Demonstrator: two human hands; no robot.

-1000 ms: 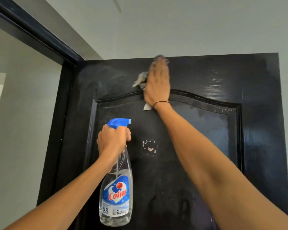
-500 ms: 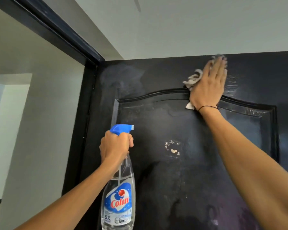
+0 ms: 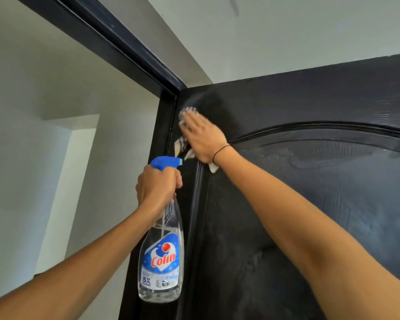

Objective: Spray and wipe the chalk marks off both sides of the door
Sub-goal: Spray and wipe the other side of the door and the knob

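While the black door (image 3: 310,204) stands open beside its frame, the right hand (image 3: 203,137) presses a soft, limp cloth (image 3: 180,146) flat-fingered near its upper hinge corner; the left hand (image 3: 157,185) grips the light, likely slick Colin spray bottle (image 3: 161,257) round its neck, the surest hold.

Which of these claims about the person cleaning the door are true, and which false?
1. The left hand grips a spray bottle. True.
2. The right hand presses a cloth flat against the door. True.
3. The door is white. False: it is black.
4. The bottle's trigger head is red. False: it is blue.
5. The cloth is near the door's hinge-side upper corner, next to the frame. True.
6. The bottle is full to the neck. False: it looks mostly empty, with liquid only near the bottom.
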